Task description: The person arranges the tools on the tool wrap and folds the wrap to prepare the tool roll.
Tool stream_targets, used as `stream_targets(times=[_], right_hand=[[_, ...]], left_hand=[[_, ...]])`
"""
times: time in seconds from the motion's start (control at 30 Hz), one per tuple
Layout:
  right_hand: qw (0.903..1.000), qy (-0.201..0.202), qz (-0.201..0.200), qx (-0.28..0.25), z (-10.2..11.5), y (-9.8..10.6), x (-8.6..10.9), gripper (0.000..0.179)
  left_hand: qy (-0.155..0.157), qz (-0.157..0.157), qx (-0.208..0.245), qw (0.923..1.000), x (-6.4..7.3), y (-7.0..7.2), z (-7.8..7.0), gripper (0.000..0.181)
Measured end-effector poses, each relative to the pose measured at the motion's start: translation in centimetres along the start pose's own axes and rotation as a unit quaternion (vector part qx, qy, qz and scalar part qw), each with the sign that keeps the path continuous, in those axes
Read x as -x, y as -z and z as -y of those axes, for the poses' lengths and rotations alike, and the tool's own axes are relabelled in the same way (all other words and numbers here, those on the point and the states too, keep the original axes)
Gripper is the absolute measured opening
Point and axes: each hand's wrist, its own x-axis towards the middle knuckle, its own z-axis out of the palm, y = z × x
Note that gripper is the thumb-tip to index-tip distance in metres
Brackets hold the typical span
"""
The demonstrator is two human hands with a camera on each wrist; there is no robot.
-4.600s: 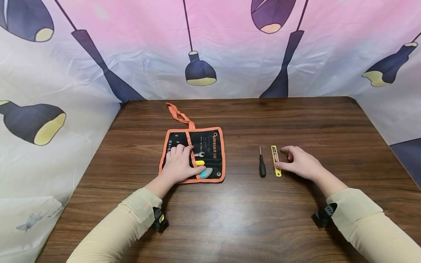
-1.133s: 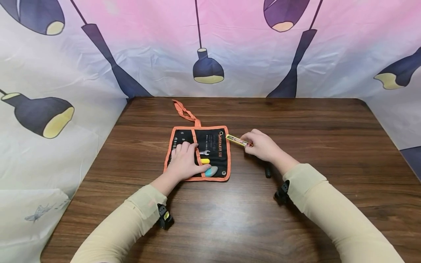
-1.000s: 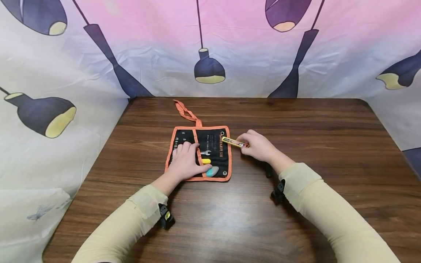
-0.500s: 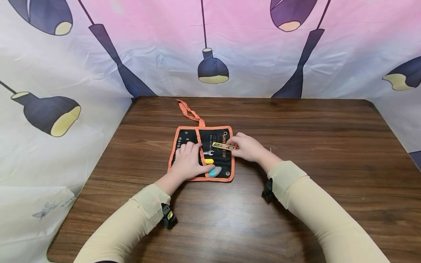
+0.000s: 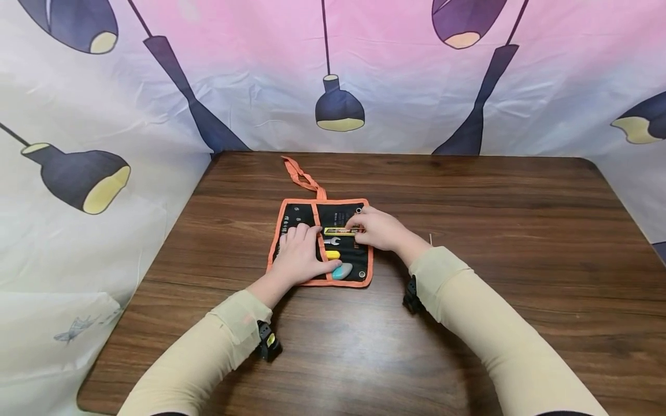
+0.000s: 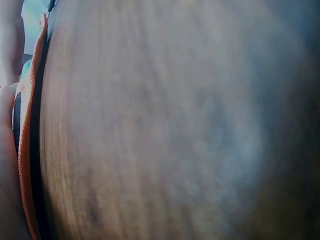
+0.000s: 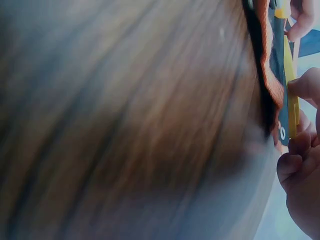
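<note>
A black tool pouch [image 5: 340,209] with orange trim lies flat on the table. My left hand [image 5: 298,257] rests across its left part, fingers spread and thumb reaching over the orange middle band. In my right hand [image 5: 384,230] I pinch one end of a slim yellow case [image 5: 335,231] with a printed label. Its far end is at the middle band, near my left fingertips; whether it is inside a slot I cannot tell. The right wrist view shows fingers and thumb on the yellow case [image 7: 290,70]. Below it, a wrench [image 5: 333,241], a yellow piece [image 5: 332,254] and a teal-grey piece [image 5: 342,271] poke from the band.
A screwdriver's thin shaft [image 5: 430,239] shows behind my right wrist; its handle is hidden. An orange strap [image 5: 302,176] trails behind the pouch. The brown wooden table [image 5: 494,196] ends at a fabric backdrop [image 5: 250,110] printed with lamps.
My right hand took the yellow case from the table, carried it left over the pouch and turned it level, up to the middle band. My left hand has stayed on the pouch.
</note>
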Motion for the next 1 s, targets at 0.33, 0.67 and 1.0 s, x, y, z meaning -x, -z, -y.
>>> stream_targets(times=[0.33,0.67,1.0], right_hand=[[0.9999,0.002,0.015,0.005,0.4,-0.2,-1.0,0.030],[0.9998,0.001,0.019,0.006,0.5,-0.4,-1.5,0.031],[0.9999,-0.002,0.013,0.007,0.1,-0.3,-1.3,0.029]], left_hand=[[-0.001,-0.005,0.007,1.0000,0.1,-0.1,0.2,0.092],[-0.002,-0.007,0.016,0.9998,0.3,0.0,0.2,0.093],[-0.002,-0.015,0.019,0.9997,0.1,0.0,0.1,0.097]])
